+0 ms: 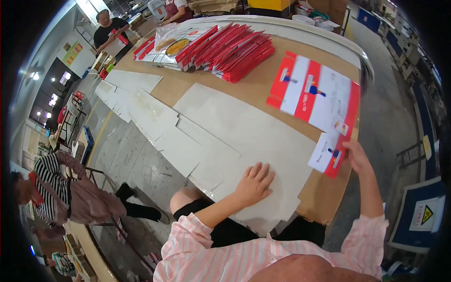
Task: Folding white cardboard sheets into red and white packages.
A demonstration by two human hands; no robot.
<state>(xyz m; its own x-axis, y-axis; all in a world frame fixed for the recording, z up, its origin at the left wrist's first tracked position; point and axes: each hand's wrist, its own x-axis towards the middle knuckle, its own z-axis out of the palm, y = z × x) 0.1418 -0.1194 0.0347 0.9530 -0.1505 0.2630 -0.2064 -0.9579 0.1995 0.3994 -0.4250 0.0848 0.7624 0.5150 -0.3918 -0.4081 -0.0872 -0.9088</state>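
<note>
My left hand [255, 184] lies flat with its fingers spread on a plain grey-white cardboard sheet [244, 124]. To the right, a flat carton blank printed in red and white [329, 96] rests on the brown table covering. At the blank's near right edge, beside its small printed flap [323, 151], my right hand [358, 157] grips the red border. Part of that hand's grip is hidden. More plain sheets [155, 113] overlap along the left side of the table.
A fanned pile of red-and-white folded cartons [235, 49] occupies the far side of the table [176, 87]. A clear plastic bag [165, 36] sits by it. One person [110, 30] stands at the far left; another in stripes [61, 188] sits at the left. A blue panel [420, 216] stands at right.
</note>
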